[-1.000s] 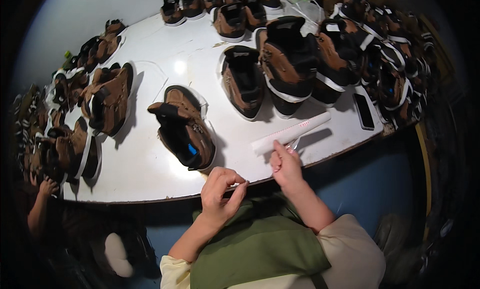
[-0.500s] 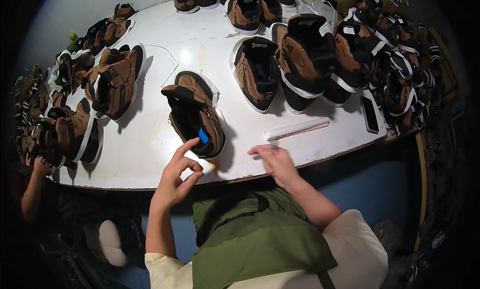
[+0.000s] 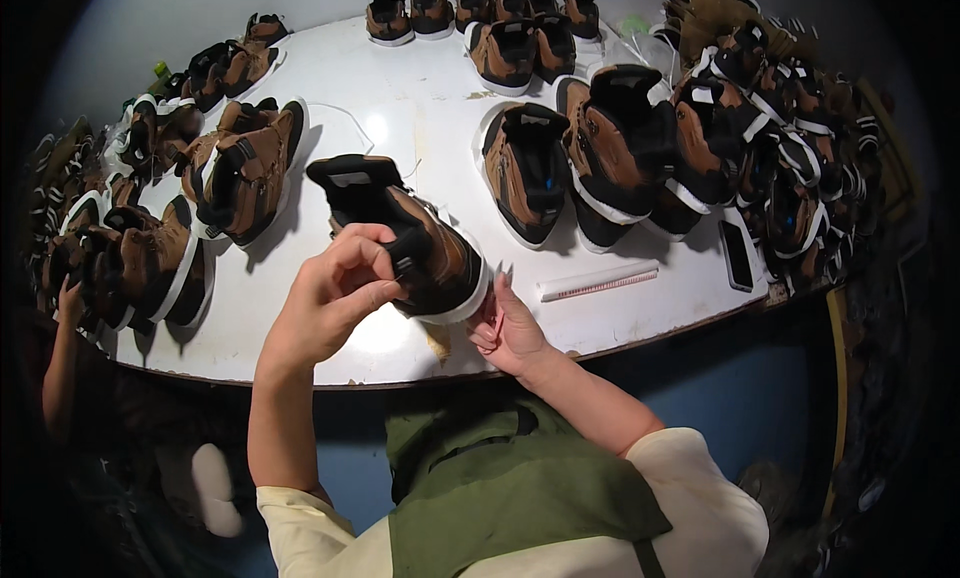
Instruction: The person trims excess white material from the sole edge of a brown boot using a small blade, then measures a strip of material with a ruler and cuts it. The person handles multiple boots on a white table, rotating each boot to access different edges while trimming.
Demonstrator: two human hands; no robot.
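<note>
A brown and black high-top shoe (image 3: 455, 268) with a white sole stands in front of me, its heel toward me and tilted up off the table. My left hand (image 3: 335, 293) pinches the black collar at the heel between thumb and fingers. Against the white sole on the heel's right side, my right hand (image 3: 512, 323) supports the shoe with curled fingers and a raised thumb. The tongue flops open toward the far left. The inside of the shoe is mostly hidden by my left hand and the collar.
A white paper roll (image 3: 598, 281) and a black phone (image 3: 736, 256) lie to the right. Similar shoes (image 3: 525, 173) crowd the right side, with more shoes (image 3: 240, 173) at left and along the back. Another person's hand (image 3: 70, 303) touches shoes at far left.
Both hands have come onto the shoe: the left has taken its heel collar, the right its sole. The shoe's heel has tipped up, and the blue piece inside is out of sight.
</note>
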